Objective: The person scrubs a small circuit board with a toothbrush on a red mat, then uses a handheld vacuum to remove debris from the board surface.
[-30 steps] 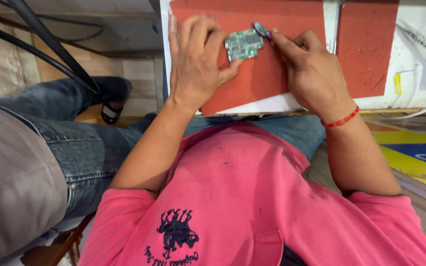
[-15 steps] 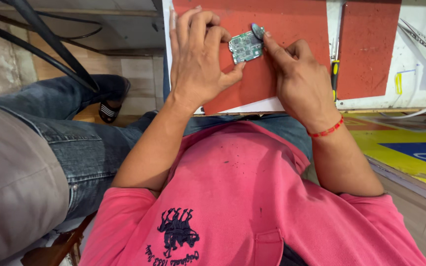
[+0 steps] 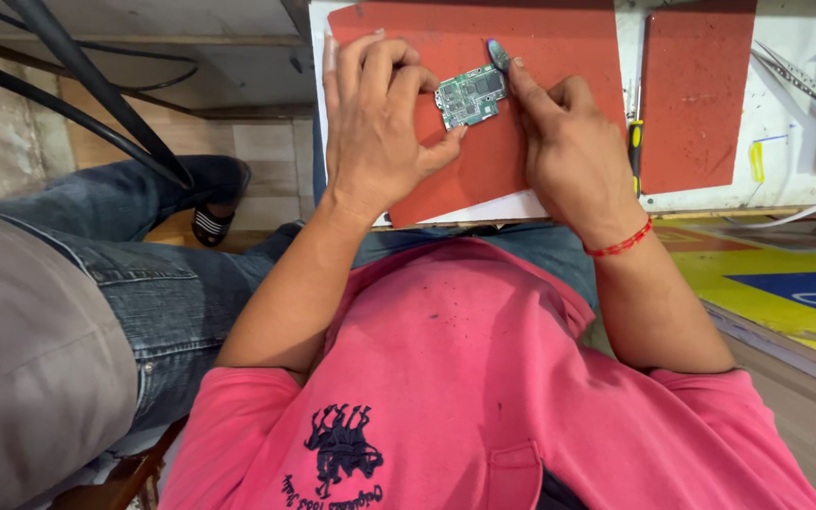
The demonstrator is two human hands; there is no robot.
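Note:
A small green circuit board (image 3: 469, 95) lies on a red mat (image 3: 559, 52) on the white bench. My left hand (image 3: 375, 127) rests on the mat and pins the board's left edge with its fingertips and thumb. My right hand (image 3: 569, 156), with a red thread at the wrist, pinches a thin dark-tipped tool (image 3: 498, 54) whose tip sits at the board's upper right corner.
A second red mat (image 3: 696, 94) lies to the right, with a yellow-and-black handled tool (image 3: 634, 151) between the mats. Metal tweezers (image 3: 800, 80) lie at the far right. Another person's jeans-clad leg (image 3: 96, 274) and sandal are at left, under black cables (image 3: 87, 85).
Both hands and the board have shifted slightly left on the mat. The right hand has drawn closer to the board, its tool tip staying at the board's upper right corner.

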